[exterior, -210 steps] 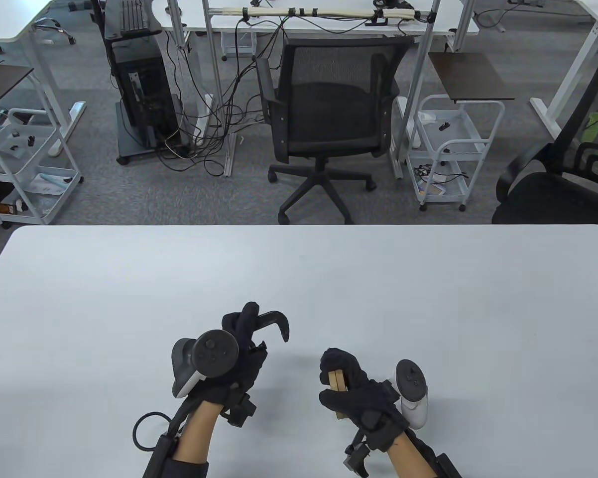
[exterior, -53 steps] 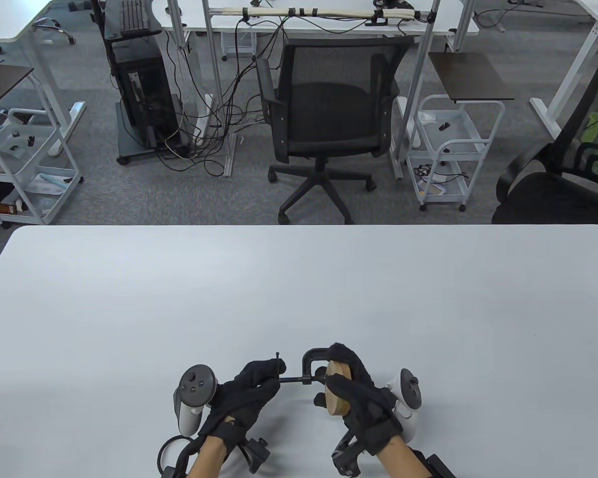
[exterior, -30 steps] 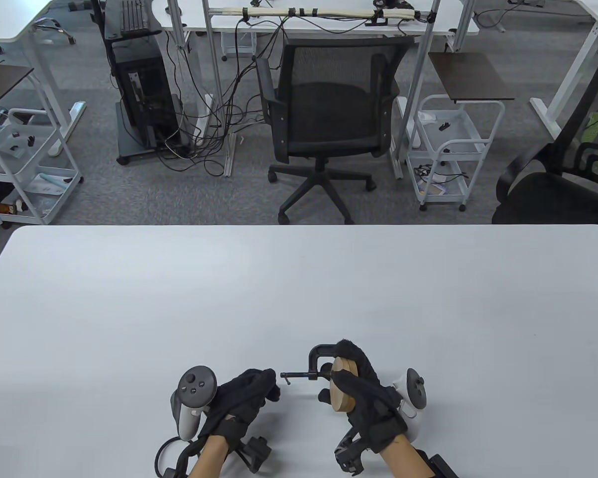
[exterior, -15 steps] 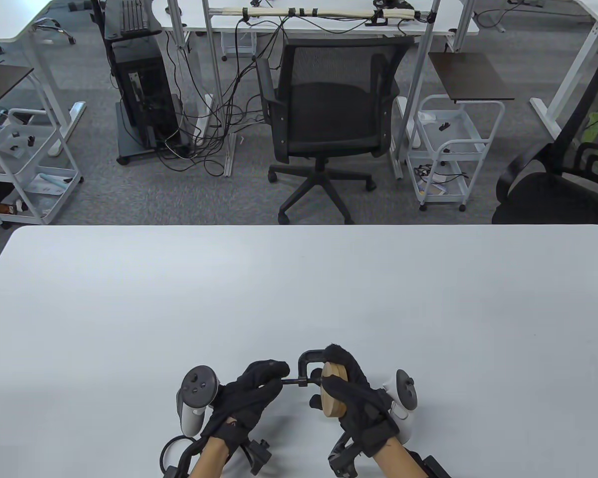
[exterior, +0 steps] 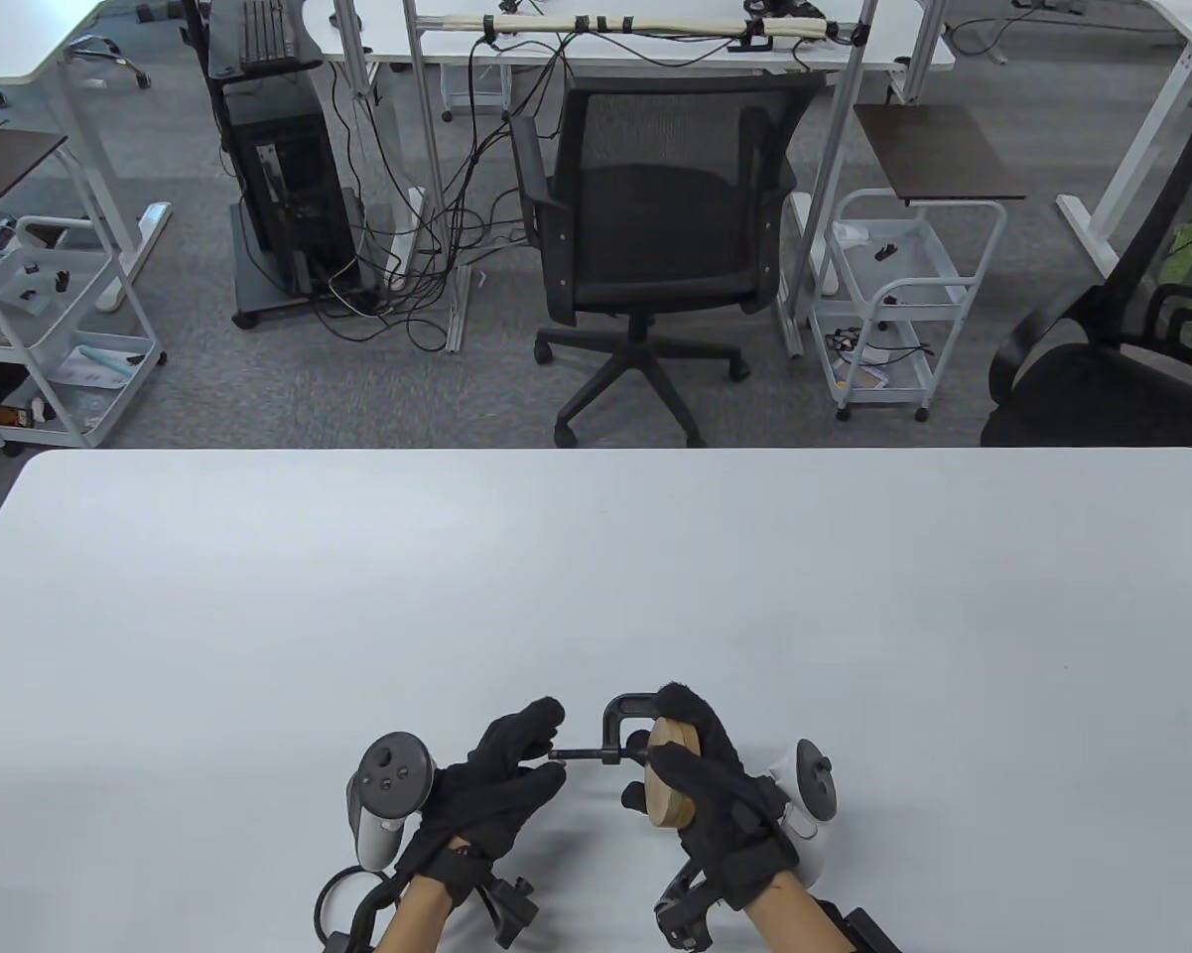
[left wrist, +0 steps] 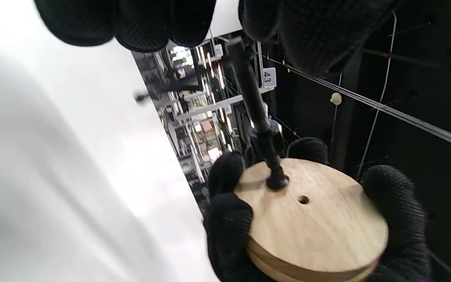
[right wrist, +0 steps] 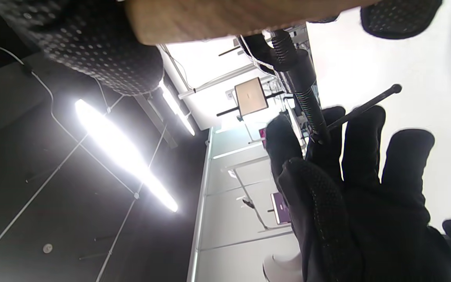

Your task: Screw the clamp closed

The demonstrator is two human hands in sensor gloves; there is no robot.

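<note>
A black C-clamp [exterior: 618, 711] sits over two stacked wooden discs [exterior: 671, 784] just above the table near its front edge. My right hand [exterior: 671, 737] grips the discs on edge, with the clamp frame under its fingers. The clamp's screw [exterior: 586, 756] points left; in the left wrist view its pad [left wrist: 277, 182] presses on the disc face [left wrist: 319, 223]. My left hand [exterior: 552, 751] holds the screw's handle end between thumb and fingers. In the right wrist view the sliding handle bar [right wrist: 362, 107] lies across the left fingers [right wrist: 366, 149].
The white table [exterior: 596, 576] stretches far and to both sides of the hands. Behind its far edge stand a black office chair [exterior: 650, 218], white carts [exterior: 903, 298] and desks with cables.
One second ago my left hand was off the screw; it then came back to the handle end and still holds it. The right hand keeps the discs and clamp almost in place.
</note>
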